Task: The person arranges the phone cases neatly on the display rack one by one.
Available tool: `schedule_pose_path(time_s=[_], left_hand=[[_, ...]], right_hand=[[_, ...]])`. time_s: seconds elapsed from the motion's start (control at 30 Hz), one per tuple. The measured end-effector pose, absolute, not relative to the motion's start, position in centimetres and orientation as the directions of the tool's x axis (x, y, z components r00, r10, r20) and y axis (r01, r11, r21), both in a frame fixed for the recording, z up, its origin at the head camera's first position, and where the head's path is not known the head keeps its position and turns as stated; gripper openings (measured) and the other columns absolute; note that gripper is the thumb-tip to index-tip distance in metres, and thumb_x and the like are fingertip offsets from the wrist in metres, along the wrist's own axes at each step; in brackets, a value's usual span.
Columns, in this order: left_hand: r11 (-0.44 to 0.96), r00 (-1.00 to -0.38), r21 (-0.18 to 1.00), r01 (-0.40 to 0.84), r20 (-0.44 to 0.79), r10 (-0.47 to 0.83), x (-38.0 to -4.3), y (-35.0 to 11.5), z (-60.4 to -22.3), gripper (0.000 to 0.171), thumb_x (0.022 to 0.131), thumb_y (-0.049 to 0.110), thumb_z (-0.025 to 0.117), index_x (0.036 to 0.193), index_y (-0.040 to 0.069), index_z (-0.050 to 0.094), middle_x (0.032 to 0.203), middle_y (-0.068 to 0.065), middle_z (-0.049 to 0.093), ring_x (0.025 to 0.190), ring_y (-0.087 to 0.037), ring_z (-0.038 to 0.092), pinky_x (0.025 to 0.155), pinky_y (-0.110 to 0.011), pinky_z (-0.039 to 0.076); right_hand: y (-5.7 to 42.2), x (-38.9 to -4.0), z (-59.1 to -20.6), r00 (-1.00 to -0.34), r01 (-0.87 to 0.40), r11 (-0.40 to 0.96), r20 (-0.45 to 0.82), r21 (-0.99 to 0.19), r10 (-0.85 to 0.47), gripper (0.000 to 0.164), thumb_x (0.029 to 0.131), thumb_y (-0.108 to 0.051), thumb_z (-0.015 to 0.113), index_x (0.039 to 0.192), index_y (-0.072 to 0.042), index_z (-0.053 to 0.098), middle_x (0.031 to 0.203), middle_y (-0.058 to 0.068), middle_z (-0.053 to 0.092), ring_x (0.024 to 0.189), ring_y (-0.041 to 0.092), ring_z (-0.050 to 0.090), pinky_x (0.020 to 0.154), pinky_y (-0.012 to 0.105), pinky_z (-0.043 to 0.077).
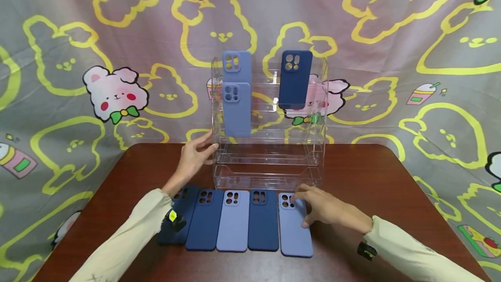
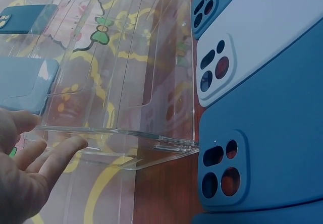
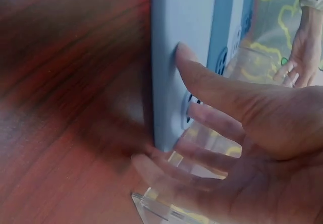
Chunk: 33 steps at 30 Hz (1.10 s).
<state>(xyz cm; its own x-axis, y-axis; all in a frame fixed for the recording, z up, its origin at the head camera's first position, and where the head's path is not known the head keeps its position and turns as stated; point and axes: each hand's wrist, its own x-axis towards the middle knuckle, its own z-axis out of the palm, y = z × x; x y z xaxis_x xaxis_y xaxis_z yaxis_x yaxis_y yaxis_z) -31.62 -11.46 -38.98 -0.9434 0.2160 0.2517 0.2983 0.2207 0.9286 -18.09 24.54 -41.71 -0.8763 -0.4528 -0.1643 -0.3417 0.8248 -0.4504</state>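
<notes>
A light blue phone case [image 1: 296, 234] lies at the right end of a row of phone cases on the table. My right hand [image 1: 322, 206] is over its upper right part, fingers spread and bent. In the right wrist view the thumb tip [image 3: 182, 52] overlaps the face of this case [image 3: 174, 82], and the other fingers reach around its camera end. My left hand [image 1: 194, 153] is at the left side of a clear tiered display rack [image 1: 270, 182], its fingertips right at the edge, fingers loosely bent. The left wrist view shows that hand [image 2: 30, 168] holding nothing.
Two light blue cases [image 1: 236, 114] stand on the rack's left, and a dark blue case [image 1: 294, 82] stands upper right. Left of the right hand lie dark blue cases [image 1: 263, 225] and another light blue case [image 1: 232, 227]. A patterned curtain [image 1: 372, 112] hangs behind the brown table [image 1: 364, 177].
</notes>
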Motion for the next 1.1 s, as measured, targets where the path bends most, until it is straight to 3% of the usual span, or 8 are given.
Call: schedule_pose_path(time_s=[0.2, 0.3, 0.47, 0.7, 0.83, 0.9, 1.0, 1.1], left_hand=[[0.216, -0.943, 0.930, 0.296, 0.248, 0.223, -31.7, -11.4, -38.9, 0.056, 0.103, 0.014, 0.070, 0.156, 0.015, 0.051, 0.150, -0.022, 0.057, 0.120, -0.044, 0.067, 0.075, -0.036, 0.068], [0.217, -0.943, 0.929, 0.299, 0.252, 0.216, -31.6, -11.4, -38.9, 0.056, 0.103, 0.013, 0.070, 0.156, 0.014, 0.051, 0.151, -0.023, 0.056, 0.119, -0.045, 0.067, 0.074, -0.036, 0.068], [0.224, -0.947, 0.931, 0.288, 0.242, 0.212, -31.3, -11.4, -39.1, 0.057, 0.103, 0.011, 0.069, 0.156, 0.011, 0.049, 0.152, -0.025, 0.054, 0.117, -0.046, 0.068, 0.073, -0.034, 0.068], [0.222, -0.946, 0.929, 0.296, 0.254, 0.200, -31.3, -11.5, -39.1, 0.057, 0.102, 0.010, 0.069, 0.156, 0.010, 0.050, 0.150, -0.025, 0.056, 0.113, -0.047, 0.069, 0.072, -0.032, 0.068], [0.224, -0.947, 0.929, 0.296, 0.255, 0.195, -31.2, -11.5, -39.1, 0.057, 0.102, 0.010, 0.069, 0.156, 0.010, 0.050, 0.148, -0.025, 0.057, 0.115, -0.049, 0.067, 0.072, -0.032, 0.068], [0.220, -0.947, 0.930, 0.295, 0.255, 0.193, -31.2, -11.4, -39.1, 0.057, 0.102, 0.010, 0.070, 0.155, 0.010, 0.050, 0.147, -0.025, 0.059, 0.115, -0.048, 0.067, 0.072, -0.033, 0.068], [0.210, -0.945, 0.930, 0.303, 0.264, 0.195, -31.4, -11.2, -39.1, 0.056, 0.101, 0.010, 0.071, 0.154, 0.010, 0.052, 0.145, -0.025, 0.060, 0.115, -0.048, 0.068, 0.072, -0.034, 0.068], [0.211, -0.940, 0.924, 0.318, 0.277, 0.200, -31.5, -11.3, -39.1, 0.056, 0.101, 0.010, 0.070, 0.154, 0.010, 0.052, 0.144, -0.025, 0.061, 0.115, -0.046, 0.069, 0.072, -0.034, 0.068]], right_hand=[[24.3, -18.2, -42.1, -0.911, -0.270, 0.829, -0.148, -0.490, -0.385, 0.046, 0.077, -0.022, 0.095, 0.113, -0.011, 0.068, 0.127, 0.014, 0.060, 0.113, 0.034, 0.061, 0.086, 0.048, 0.060], [23.7, -17.8, -42.5, -0.950, -0.189, 0.856, -0.133, -0.481, -0.284, 0.066, 0.074, -0.030, 0.096, 0.123, -0.006, 0.060, 0.125, 0.017, 0.060, 0.111, 0.034, 0.060, 0.085, 0.053, 0.058], [22.9, -17.3, -43.0, -0.972, -0.085, 0.904, -0.167, -0.418, -0.168, 0.105, 0.068, -0.032, 0.099, 0.148, 0.010, 0.044, 0.145, 0.035, 0.049, 0.136, 0.051, 0.049, 0.101, 0.072, 0.050], [22.7, -18.4, -43.3, -0.968, -0.082, 0.919, -0.188, -0.385, -0.165, 0.103, 0.061, -0.034, 0.103, 0.136, 0.013, 0.051, 0.126, 0.029, 0.054, 0.116, 0.041, 0.057, 0.089, 0.061, 0.057], [23.0, -19.0, -43.4, -0.952, -0.039, 0.918, -0.265, -0.395, -0.154, 0.108, 0.062, -0.036, 0.103, 0.140, 0.012, 0.047, 0.139, 0.038, 0.049, 0.129, 0.051, 0.053, 0.098, 0.064, 0.055], [23.2, -19.2, -43.2, -0.940, 0.012, 0.898, -0.311, -0.439, -0.140, 0.112, 0.065, -0.032, 0.102, 0.148, 0.011, 0.040, 0.147, 0.039, 0.046, 0.121, 0.051, 0.060, 0.094, 0.061, 0.059], [23.8, -19.4, -43.0, -0.925, 0.076, 0.821, -0.346, -0.566, -0.154, 0.094, 0.073, -0.018, 0.098, 0.143, 0.011, 0.043, 0.134, 0.034, 0.056, 0.091, 0.039, 0.072, 0.073, 0.049, 0.067], [24.7, -19.6, -42.8, -0.918, 0.094, 0.685, -0.330, -0.723, -0.222, 0.056, 0.079, 0.000, 0.090, 0.118, 0.007, 0.051, 0.103, 0.023, 0.064, 0.068, 0.024, 0.069, 0.056, 0.040, 0.066]])
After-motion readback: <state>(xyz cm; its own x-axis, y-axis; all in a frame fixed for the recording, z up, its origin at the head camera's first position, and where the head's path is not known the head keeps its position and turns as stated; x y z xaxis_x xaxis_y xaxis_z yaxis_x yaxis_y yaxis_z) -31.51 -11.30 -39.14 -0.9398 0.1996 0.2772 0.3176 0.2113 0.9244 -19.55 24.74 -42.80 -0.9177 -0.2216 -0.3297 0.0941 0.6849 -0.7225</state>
